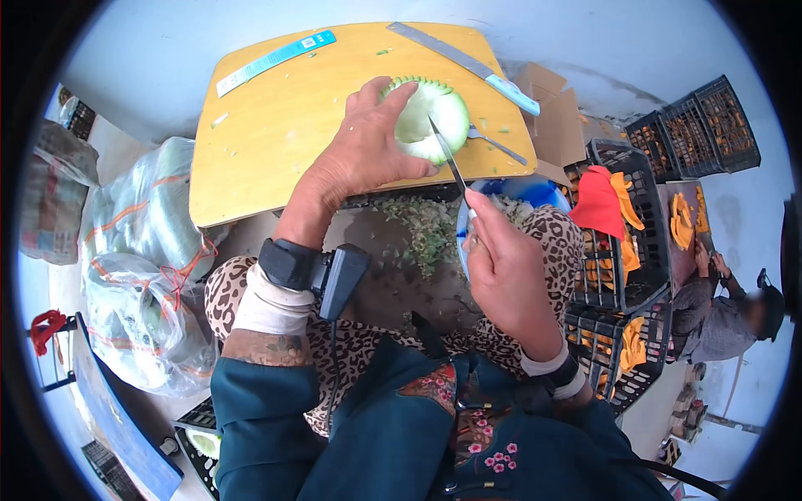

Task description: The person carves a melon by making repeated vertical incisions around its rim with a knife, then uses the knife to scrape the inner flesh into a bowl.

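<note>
On the yellow table point(276, 125) sits a pale green, hollowed melon point(451, 121) with a notched rim along its far side. My left hand point(372, 138) grips the melon's left side, thumb along the near edge and fingers over the top. My right hand point(505, 267) is closed around the handle of a small knife point(449, 154), whose tip reaches into the hollow. A fork-like metal tool point(501, 149) lies just right of the melon. Farther back are a large knife point(451, 54) with a light blue handle and a blue-and-white packaged strip point(276, 63).
A blue-rimmed basin point(462, 225) with scraps stands below the table's near edge. Bagged green melons point(138, 250) are at left. Black crates point(647, 250) with orange pieces and a red cloth point(596, 200) stand at right, near another person point(727, 313). A cardboard box point(555, 125) adjoins the table.
</note>
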Available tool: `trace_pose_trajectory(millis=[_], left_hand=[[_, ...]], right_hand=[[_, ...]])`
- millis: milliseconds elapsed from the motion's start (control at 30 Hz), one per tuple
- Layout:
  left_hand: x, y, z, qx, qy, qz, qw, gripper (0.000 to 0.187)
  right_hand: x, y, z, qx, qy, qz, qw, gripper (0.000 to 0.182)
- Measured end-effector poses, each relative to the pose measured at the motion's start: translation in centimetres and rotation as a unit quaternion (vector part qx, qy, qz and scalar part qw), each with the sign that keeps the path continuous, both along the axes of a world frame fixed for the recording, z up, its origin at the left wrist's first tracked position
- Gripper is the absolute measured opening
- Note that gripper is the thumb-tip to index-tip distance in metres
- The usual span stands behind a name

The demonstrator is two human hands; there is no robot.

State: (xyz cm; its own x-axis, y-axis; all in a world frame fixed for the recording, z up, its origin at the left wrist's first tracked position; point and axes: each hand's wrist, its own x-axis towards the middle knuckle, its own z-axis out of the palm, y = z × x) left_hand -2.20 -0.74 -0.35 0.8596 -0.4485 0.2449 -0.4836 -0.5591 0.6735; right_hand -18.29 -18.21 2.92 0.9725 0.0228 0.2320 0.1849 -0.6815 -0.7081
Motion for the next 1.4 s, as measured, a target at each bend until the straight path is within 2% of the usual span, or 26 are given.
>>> trace_pose_trajectory(millis=[167,267,367,467,667,767,867,967,1167,1400], left_hand=[[-0.1,-0.2,0.2,-0.014,0.000,0.014,1.000,0.103],[-0.1,-0.2,0.2,-0.004,0.003,0.012,1.000,0.108],[0.1,0.0,-0.3,-0.001,-0.003,0.009,1.000,0.110],[0.2,0.1,-0.3,0.001,-0.003,0.003,1.000,0.110],[0.6,0.4,-1.0,0.001,-0.005,0.004,1.000,0.110],[0.8,0.5,-0.7,-0.005,0.002,0.000,1.000,0.110],[0.6,0.4,-0.6,-0.001,-0.003,-0.010,1.000,0.110],[0.6,0.5,-0.6,0.001,-0.012,-0.008,1.000,0.109],[0.6,0.5,-0.4,0.003,0.001,-0.006,1.000,0.110],[0.8,0.6,-0.4,-0.010,0.014,-0.013,1.000,0.110]], right_hand=[[1.2,0.4,-0.4,0.003,-0.014,-0.005,1.000,0.050],[1.2,0.0,-0.4,-0.013,-0.019,0.007,1.000,0.052],[0.2,-0.3,-0.1,-0.074,-0.051,0.019,0.996,0.048],[-1.8,-1.0,0.2,-0.080,-0.025,0.020,0.996,0.048],[-4.8,-3.3,1.1,-0.050,0.115,0.074,0.989,0.049],[-5.6,-3.3,0.2,-0.003,0.073,0.000,0.997,0.049],[-4.0,-2.7,0.3,0.046,-0.021,-0.006,0.999,0.051],[-1.7,-1.7,-0.2,0.081,-0.041,0.001,0.996,0.050],[0.5,-1.2,-2.5,0.099,-0.035,-0.012,0.994,0.048],[0.6,-1.4,-2.5,0.131,-0.020,0.004,0.991,0.050]])
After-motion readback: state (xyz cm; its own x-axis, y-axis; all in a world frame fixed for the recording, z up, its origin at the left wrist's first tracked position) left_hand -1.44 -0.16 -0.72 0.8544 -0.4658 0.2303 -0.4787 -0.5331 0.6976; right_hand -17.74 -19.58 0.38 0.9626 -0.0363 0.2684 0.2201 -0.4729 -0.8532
